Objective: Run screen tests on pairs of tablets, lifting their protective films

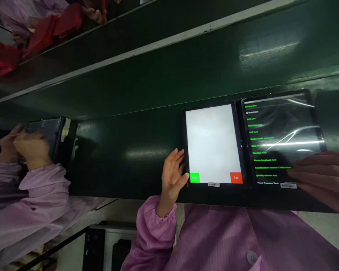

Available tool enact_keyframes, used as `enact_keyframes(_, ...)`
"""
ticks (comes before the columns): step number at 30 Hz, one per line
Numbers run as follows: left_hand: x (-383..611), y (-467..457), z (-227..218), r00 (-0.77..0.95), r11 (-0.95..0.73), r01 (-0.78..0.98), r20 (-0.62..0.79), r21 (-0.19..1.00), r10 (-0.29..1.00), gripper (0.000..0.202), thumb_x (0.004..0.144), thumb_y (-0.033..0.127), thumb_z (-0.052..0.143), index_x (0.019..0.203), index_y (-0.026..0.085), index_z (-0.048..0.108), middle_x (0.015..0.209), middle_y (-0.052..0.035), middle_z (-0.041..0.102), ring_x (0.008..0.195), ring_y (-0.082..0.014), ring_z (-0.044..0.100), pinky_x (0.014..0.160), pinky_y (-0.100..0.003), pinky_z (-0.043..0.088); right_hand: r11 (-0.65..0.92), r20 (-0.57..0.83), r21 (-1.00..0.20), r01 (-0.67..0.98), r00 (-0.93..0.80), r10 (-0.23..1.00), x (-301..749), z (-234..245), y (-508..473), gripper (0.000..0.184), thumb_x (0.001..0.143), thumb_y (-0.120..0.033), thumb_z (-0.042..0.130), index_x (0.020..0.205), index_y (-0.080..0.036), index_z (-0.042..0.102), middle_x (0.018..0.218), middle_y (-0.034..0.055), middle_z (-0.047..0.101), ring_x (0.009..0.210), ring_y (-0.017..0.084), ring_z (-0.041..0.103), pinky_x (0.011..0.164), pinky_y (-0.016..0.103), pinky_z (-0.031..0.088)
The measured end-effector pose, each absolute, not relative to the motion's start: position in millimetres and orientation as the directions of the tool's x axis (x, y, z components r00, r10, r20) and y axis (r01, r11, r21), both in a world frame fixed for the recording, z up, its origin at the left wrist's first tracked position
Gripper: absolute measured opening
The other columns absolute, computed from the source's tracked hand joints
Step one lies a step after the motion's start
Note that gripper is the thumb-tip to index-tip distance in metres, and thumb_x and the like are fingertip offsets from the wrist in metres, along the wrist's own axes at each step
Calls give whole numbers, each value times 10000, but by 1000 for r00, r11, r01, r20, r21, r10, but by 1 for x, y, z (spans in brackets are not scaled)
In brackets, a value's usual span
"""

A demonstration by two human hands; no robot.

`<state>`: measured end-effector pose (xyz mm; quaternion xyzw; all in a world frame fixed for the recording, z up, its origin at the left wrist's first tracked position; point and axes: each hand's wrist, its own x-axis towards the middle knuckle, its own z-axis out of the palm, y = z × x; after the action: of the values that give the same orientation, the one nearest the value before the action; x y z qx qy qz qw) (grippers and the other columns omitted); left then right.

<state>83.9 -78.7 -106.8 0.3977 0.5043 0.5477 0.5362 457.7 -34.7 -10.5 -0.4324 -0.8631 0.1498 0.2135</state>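
Two tablets lie side by side on a dark green belt (135,150). The left tablet (213,145) shows a white screen with a green Pass button (194,177) and a red Fail button (236,177). My left hand (172,177) rests at its left edge, fingers apart, thumb tip on the Pass button. The right tablet (279,139) shows a black screen with a list of green text. My right hand (322,177) reaches in from the right with fingers stretched flat over its lower right part.
A co-worker's hands (25,146) in pink sleeves handle another dark tablet (46,131) at the left. A white rail (158,43) runs along the belt's far side. Red and pink cloth (31,30) lies beyond it.
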Motion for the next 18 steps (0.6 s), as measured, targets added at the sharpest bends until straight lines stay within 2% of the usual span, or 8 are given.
enact_keyframes(2,84,-79,-107,-107,62,-147,-78,987,991,693,825,335,874,1447,357,571,1473,-94,630,1384,-277,598,1102,-366,524,638,284,-439,632,-576,766,463,-13,-33,464,1112,-404,429,1533,-598,442,1048,-96,766,919,257,747,825,470,599)
enact_keyframes(4,82,-80,-107,-109,58,-128,-72,990,991,720,807,257,887,1443,381,574,1485,-74,625,1389,-252,597,1101,-335,524,670,342,-392,631,-576,743,463,-15,-32,455,1115,-311,451,1528,-493,513,1032,-56,762,931,246,732,805,435,589)
enact_keyframes(6,79,-79,-106,-104,100,-136,-115,986,988,725,794,243,895,1434,385,584,1477,-68,632,1383,-241,603,1097,-322,530,677,364,-349,647,-572,735,461,-16,-30,369,1086,-243,529,1414,-382,621,1042,-12,758,952,242,725,802,412,596)
enact_keyframes(8,75,-75,-105,-123,150,-162,-171,975,978,690,799,332,894,1422,352,599,1447,-88,650,1371,-262,613,1084,-342,548,679,367,-302,669,-576,730,460,-19,-30,230,1071,-229,563,1264,-298,668,1086,35,749,992,250,718,805,410,605)
enact_keyframes(11,77,-62,-102,-210,174,-166,-207,971,955,598,814,465,863,1348,307,646,1418,-99,661,1389,-295,598,1123,-398,534,691,378,-236,683,-590,713,461,-28,-31,154,1083,-269,548,1188,-258,659,1146,68,739,1037,262,705,792,409,596)
enact_keyframes(14,88,-47,-98,-240,166,-120,-191,979,952,534,795,454,885,1260,306,669,1427,-70,650,1398,-285,588,1172,-415,498,700,376,-128,703,-619,690,462,-39,-34,252,1111,-335,458,1250,-242,646,1256,114,714,1107,320,674,823,473,548)
enact_keyframes(16,96,-40,-95,-224,140,-109,-162,984,961,545,785,459,893,1251,303,657,1403,-65,657,1358,-277,614,1137,-409,527,690,367,-43,723,-631,684,465,-44,-36,338,1118,-390,386,1295,-257,642,1339,141,679,1135,381,647,878,561,487)
enact_keyframes(18,102,-38,-95,-192,118,-101,-136,988,972,617,761,453,911,1285,302,624,1367,-68,669,1306,-273,643,1086,-403,563,681,382,-25,732,-623,683,470,-47,-38,386,1106,-412,373,1398,-307,602,1357,144,664,1115,416,635,913,619,430)
